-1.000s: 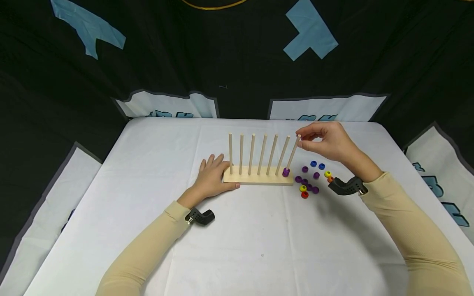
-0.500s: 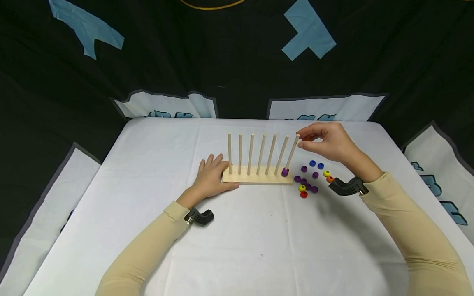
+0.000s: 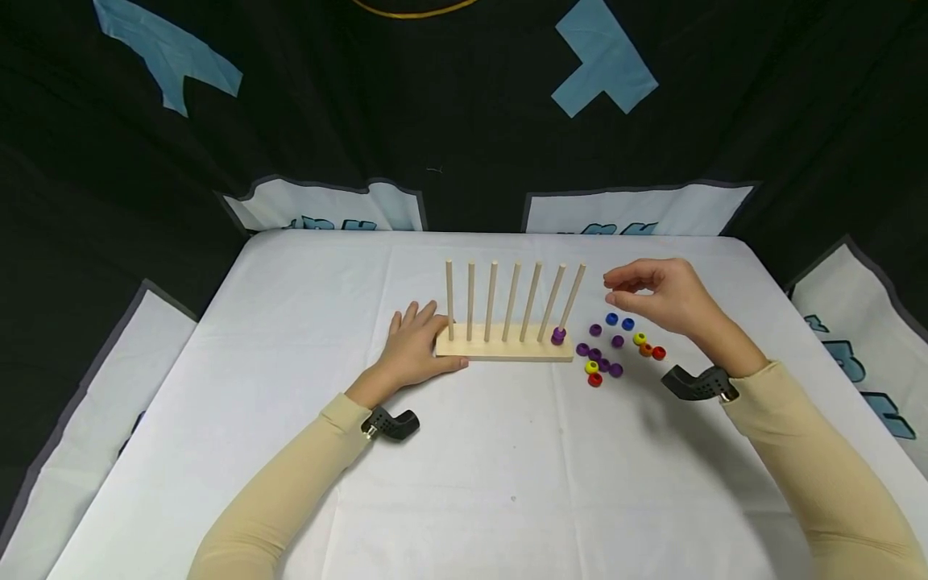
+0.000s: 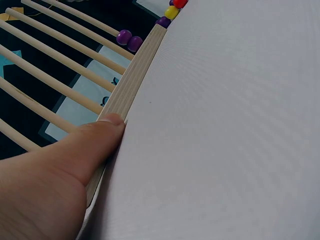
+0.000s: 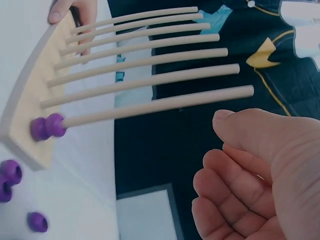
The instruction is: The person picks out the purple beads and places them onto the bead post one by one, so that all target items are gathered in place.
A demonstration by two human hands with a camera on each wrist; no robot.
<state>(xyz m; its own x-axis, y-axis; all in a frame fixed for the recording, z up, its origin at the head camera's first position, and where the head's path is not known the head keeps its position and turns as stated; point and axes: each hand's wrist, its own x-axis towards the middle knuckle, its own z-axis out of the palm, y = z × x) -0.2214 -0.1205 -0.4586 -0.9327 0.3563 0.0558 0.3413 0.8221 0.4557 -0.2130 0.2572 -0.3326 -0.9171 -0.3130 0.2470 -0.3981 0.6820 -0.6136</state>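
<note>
A wooden peg stand (image 3: 507, 351) with a row of upright pegs sits mid-table in the head view. Two purple beads (image 3: 557, 337) are stacked at the bottom of its rightmost peg, also visible in the right wrist view. My left hand (image 3: 408, 352) grips the stand's left end, its thumb (image 4: 102, 135) along the front edge and the other fingers behind. To the right of the last peg, my right hand (image 3: 661, 296) hovers above the table, apart from the stand. Its fingers (image 5: 230, 185) are loosely bent, and nothing shows between them and the thumb.
Loose purple beads (image 3: 603, 365) lie right of the stand. Among them are blue beads (image 3: 612, 319), yellow beads (image 3: 640, 339), an orange bead (image 3: 646, 350) and red beads (image 3: 594, 379). A white cloth (image 3: 464, 475) covers the table, with a dark curtain (image 3: 464, 105) behind.
My right hand has moved right and slightly nearer, away from the rightmost peg's top. A red bead beside the orange one has come into sight. The left hand keeps its place.
</note>
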